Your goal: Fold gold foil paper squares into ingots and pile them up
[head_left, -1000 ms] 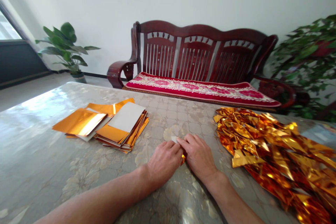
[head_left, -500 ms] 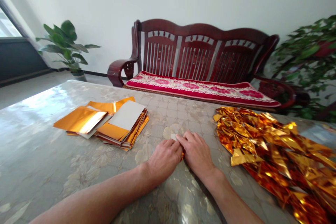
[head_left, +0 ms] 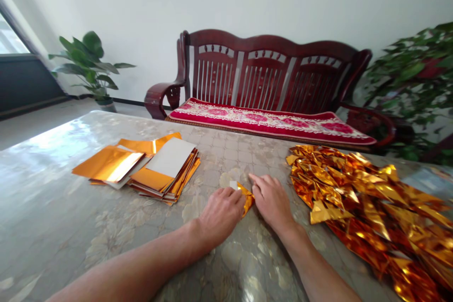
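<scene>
On the table in front of me lies a partly folded piece of gold foil paper [head_left: 248, 198], with a small pale corner showing at its upper left. My left hand [head_left: 223, 210] is closed over the left part of it, fingers bent and pressed down, hiding much of the piece. At its right edge is my right hand [head_left: 272, 200], index finger stretched out and apart from the thumb. Whether this hand touches the foil I cannot tell. Flat gold and grey foil sheets [head_left: 166, 170] are stacked to the left. A large heap of folded gold foil pieces [head_left: 368, 207] spreads at the right.
The table [head_left: 116, 240] has a glossy floral cover. Behind it stands a dark red wooden bench [head_left: 264, 75] with a red patterned seat cover [head_left: 269, 119]. Potted plants [head_left: 92, 66] stand at both sides, and something clear and bluish lies at the table's right edge.
My right hand has drawn slightly right, away from my left fingers, and its index finger is now stretched out. More of the gold foil shows between the hands. My left hand has barely moved.
</scene>
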Available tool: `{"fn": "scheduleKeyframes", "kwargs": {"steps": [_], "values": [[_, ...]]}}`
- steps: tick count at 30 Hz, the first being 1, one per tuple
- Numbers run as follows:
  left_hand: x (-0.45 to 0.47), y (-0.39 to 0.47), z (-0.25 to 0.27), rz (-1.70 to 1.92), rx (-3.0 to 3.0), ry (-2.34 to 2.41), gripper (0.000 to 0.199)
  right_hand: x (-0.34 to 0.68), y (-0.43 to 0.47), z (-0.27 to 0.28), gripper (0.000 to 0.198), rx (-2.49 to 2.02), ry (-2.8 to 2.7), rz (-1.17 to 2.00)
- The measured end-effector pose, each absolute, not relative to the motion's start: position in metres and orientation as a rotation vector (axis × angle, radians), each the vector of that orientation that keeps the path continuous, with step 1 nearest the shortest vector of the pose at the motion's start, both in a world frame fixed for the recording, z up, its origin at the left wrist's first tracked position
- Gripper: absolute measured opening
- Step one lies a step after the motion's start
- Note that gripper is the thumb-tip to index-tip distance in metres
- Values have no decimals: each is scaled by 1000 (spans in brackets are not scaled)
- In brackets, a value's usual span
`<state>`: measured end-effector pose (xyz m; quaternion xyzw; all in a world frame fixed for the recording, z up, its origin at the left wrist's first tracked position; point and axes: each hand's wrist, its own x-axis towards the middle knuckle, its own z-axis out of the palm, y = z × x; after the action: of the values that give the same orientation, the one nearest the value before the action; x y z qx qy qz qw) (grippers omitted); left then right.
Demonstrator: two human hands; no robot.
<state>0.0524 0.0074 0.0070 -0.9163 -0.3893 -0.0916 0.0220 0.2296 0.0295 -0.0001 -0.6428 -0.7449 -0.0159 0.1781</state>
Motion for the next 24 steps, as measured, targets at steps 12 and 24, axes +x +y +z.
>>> {"fn": "scheduleKeyframes", "kwargs": {"steps": [12, 24], "values": [[53, 6, 13, -280, -2837, -1230, 13, 228, 25, -2, 37, -1910, -2116, -116], [47, 9, 1, -462, -2800, -1086, 10, 233, 20, 0, 29, -1302, -2236, 111]]}}
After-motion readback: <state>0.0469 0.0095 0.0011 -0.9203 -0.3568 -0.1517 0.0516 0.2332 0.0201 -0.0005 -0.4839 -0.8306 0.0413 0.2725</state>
